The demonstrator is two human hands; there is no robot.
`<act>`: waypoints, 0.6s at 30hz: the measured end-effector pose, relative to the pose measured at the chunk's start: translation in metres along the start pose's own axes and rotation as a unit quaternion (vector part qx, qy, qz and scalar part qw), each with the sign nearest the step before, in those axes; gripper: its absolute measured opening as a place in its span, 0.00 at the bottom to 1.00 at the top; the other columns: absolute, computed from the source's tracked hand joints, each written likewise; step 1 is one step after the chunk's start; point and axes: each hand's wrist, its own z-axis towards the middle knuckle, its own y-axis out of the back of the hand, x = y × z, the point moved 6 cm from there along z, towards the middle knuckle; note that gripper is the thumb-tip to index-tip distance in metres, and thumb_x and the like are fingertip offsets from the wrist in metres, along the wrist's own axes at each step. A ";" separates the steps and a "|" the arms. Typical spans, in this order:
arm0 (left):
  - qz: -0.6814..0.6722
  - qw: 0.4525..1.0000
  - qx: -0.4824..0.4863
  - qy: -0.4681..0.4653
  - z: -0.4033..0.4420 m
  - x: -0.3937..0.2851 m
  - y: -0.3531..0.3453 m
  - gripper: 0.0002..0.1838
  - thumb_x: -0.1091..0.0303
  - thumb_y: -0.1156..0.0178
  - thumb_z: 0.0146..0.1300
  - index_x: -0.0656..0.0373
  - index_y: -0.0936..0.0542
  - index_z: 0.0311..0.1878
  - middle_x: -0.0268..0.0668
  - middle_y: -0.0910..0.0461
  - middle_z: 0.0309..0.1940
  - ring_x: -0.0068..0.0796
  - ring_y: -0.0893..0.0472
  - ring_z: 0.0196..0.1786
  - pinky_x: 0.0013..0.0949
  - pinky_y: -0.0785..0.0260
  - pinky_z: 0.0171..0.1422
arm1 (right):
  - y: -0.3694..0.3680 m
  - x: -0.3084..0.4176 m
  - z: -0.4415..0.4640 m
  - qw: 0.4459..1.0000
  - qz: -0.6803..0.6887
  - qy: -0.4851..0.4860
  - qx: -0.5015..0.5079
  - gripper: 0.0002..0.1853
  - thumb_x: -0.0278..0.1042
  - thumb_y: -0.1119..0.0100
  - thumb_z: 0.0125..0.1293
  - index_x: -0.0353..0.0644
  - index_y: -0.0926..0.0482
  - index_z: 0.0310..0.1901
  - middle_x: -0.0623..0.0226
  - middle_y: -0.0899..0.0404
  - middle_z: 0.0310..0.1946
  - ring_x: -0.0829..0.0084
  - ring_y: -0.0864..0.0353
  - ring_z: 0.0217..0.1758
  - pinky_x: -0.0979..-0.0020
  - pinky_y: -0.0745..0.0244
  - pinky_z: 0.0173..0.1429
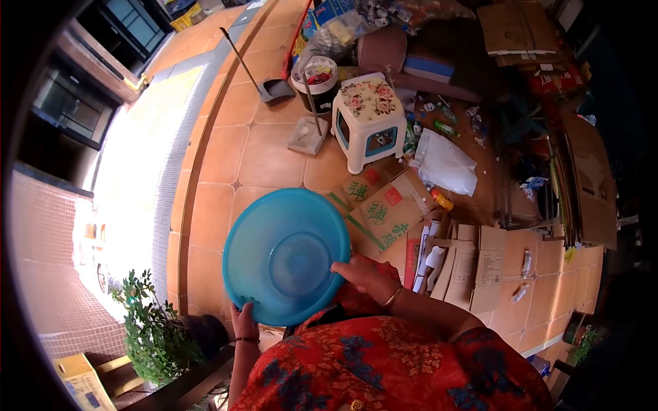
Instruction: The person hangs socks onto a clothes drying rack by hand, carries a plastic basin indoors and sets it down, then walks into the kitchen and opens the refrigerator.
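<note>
A large round blue plastic basin point(236, 246) is held in front of my body, its open side facing up towards me, with nothing visible inside. My left hand point(245, 323) grips the rim at the lower left, a dark bracelet on the wrist. On the right side of the rim, my right hand point(363, 272) is closed, with the thumb over the edge and the other fingers hidden under it. Just beyond the basin, flattened cardboard point(384, 212) with green printing lies on the tiled floor.
A white stool point(356, 140) with a floral top stands ahead, beside a dustpan point(307, 135) and a bucket point(319, 72). Bottles point(444, 128) and a white bag point(444, 163) litter the floor. Folded cardboard boxes point(473, 267) stand at right; a potted plant point(154, 335) is at left.
</note>
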 end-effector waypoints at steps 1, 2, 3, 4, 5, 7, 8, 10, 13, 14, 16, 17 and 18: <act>0.001 1.000 0.008 -0.002 0.001 -0.005 -0.003 0.24 0.79 0.47 0.54 0.60 0.35 0.56 0.38 0.27 0.44 0.32 0.24 0.44 0.33 0.29 0.48 | -0.001 -0.010 0.012 0.999 0.047 0.022 0.006 0.18 0.36 0.47 0.57 0.32 0.26 0.45 0.60 0.24 0.40 0.71 0.25 0.40 0.69 0.29 0.46; 0.000 1.000 0.015 -0.006 0.003 -0.011 -0.006 0.24 0.79 0.47 0.53 0.60 0.35 0.56 0.39 0.27 0.44 0.32 0.24 0.45 0.33 0.29 0.48 | -0.004 -0.007 0.016 0.995 0.094 0.044 0.014 0.18 0.35 0.48 0.58 0.32 0.27 0.47 0.60 0.24 0.42 0.71 0.25 0.41 0.70 0.29 0.47; -0.015 1.000 -0.002 -0.016 0.007 -0.017 -0.006 0.24 0.79 0.47 0.53 0.60 0.35 0.56 0.39 0.27 0.44 0.32 0.24 0.45 0.33 0.29 0.48 | -0.007 -0.007 0.018 0.996 0.077 0.044 0.032 0.18 0.35 0.48 0.58 0.32 0.27 0.47 0.60 0.24 0.42 0.71 0.25 0.41 0.70 0.29 0.47; -0.006 1.000 -0.001 -0.024 0.011 -0.024 -0.009 0.25 0.78 0.47 0.53 0.60 0.36 0.57 0.39 0.27 0.45 0.32 0.24 0.45 0.33 0.29 0.49 | -0.010 0.006 0.014 0.991 0.117 0.057 0.036 0.17 0.33 0.48 0.59 0.32 0.28 0.47 0.61 0.24 0.42 0.70 0.24 0.41 0.69 0.27 0.47; 0.003 0.999 -0.001 -0.032 0.015 -0.032 -0.008 0.25 0.78 0.46 0.53 0.60 0.37 0.57 0.40 0.27 0.45 0.33 0.24 0.45 0.33 0.29 0.49 | -0.016 0.017 0.016 0.984 0.157 0.067 0.043 0.16 0.32 0.48 0.59 0.32 0.28 0.47 0.61 0.24 0.41 0.70 0.23 0.42 0.68 0.25 0.47; 0.000 0.999 -0.004 -0.040 0.027 -0.045 -0.006 0.27 0.77 0.46 0.53 0.61 0.39 0.58 0.40 0.28 0.46 0.32 0.25 0.45 0.32 0.30 0.50 | -0.030 0.028 0.031 0.983 0.161 0.049 0.068 0.16 0.31 0.49 0.60 0.32 0.29 0.48 0.61 0.24 0.42 0.70 0.22 0.42 0.67 0.25 0.48; 0.013 0.998 -0.009 -0.057 0.034 -0.052 -0.006 0.28 0.77 0.46 0.53 0.61 0.40 0.59 0.40 0.28 0.47 0.32 0.25 0.46 0.32 0.30 0.50 | -0.035 0.034 0.038 0.980 0.185 0.027 0.069 0.15 0.29 0.50 0.60 0.33 0.30 0.48 0.61 0.24 0.42 0.70 0.22 0.43 0.67 0.24 0.49; 0.020 0.997 -0.010 -0.071 0.052 -0.065 -0.003 0.30 0.77 0.47 0.53 0.60 0.42 0.61 0.40 0.29 0.49 0.32 0.26 0.47 0.32 0.31 0.51 | -0.050 0.054 0.050 0.982 0.175 0.025 0.062 0.17 0.30 0.49 0.59 0.32 0.31 0.50 0.60 0.26 0.43 0.67 0.23 0.44 0.65 0.24 0.49; -0.020 0.997 -0.016 -0.073 0.079 -0.080 0.013 0.30 0.78 0.49 0.52 0.58 0.42 0.61 0.40 0.30 0.50 0.33 0.26 0.48 0.33 0.31 0.52 | -0.079 0.070 0.096 0.989 0.133 0.032 0.057 0.20 0.31 0.48 0.59 0.32 0.32 0.52 0.59 0.27 0.45 0.65 0.23 0.46 0.62 0.23 0.49; -0.050 0.994 -0.036 -0.085 0.091 -0.086 0.022 0.28 0.80 0.51 0.52 0.58 0.40 0.59 0.41 0.29 0.47 0.34 0.25 0.45 0.34 0.28 0.49 | -0.094 0.074 0.115 0.992 0.100 0.039 0.069 0.20 0.31 0.48 0.59 0.32 0.33 0.52 0.59 0.27 0.45 0.64 0.23 0.46 0.61 0.22 0.48; -0.076 0.994 -0.044 -0.070 0.119 -0.090 0.052 0.28 0.80 0.52 0.51 0.58 0.40 0.59 0.41 0.30 0.47 0.35 0.25 0.46 0.35 0.28 0.49 | -0.130 0.084 0.146 0.994 0.078 0.034 0.067 0.20 0.31 0.49 0.59 0.32 0.33 0.52 0.58 0.27 0.45 0.64 0.23 0.46 0.61 0.22 0.48; -0.105 0.991 -0.052 -0.066 0.143 -0.104 0.067 0.29 0.80 0.52 0.51 0.57 0.40 0.60 0.41 0.30 0.47 0.35 0.25 0.47 0.36 0.28 0.49 | -0.154 0.101 0.166 0.995 0.054 0.038 0.072 0.19 0.31 0.49 0.59 0.32 0.33 0.51 0.58 0.27 0.45 0.64 0.23 0.45 0.60 0.22 0.48; -0.105 0.992 -0.057 -0.042 0.159 -0.113 0.085 0.32 0.79 0.50 0.50 0.57 0.41 0.62 0.40 0.31 0.50 0.34 0.26 0.47 0.34 0.30 0.51 | -0.178 0.114 0.179 0.995 0.046 0.038 0.076 0.19 0.31 0.49 0.59 0.32 0.33 0.51 0.58 0.27 0.45 0.64 0.23 0.45 0.60 0.22 0.48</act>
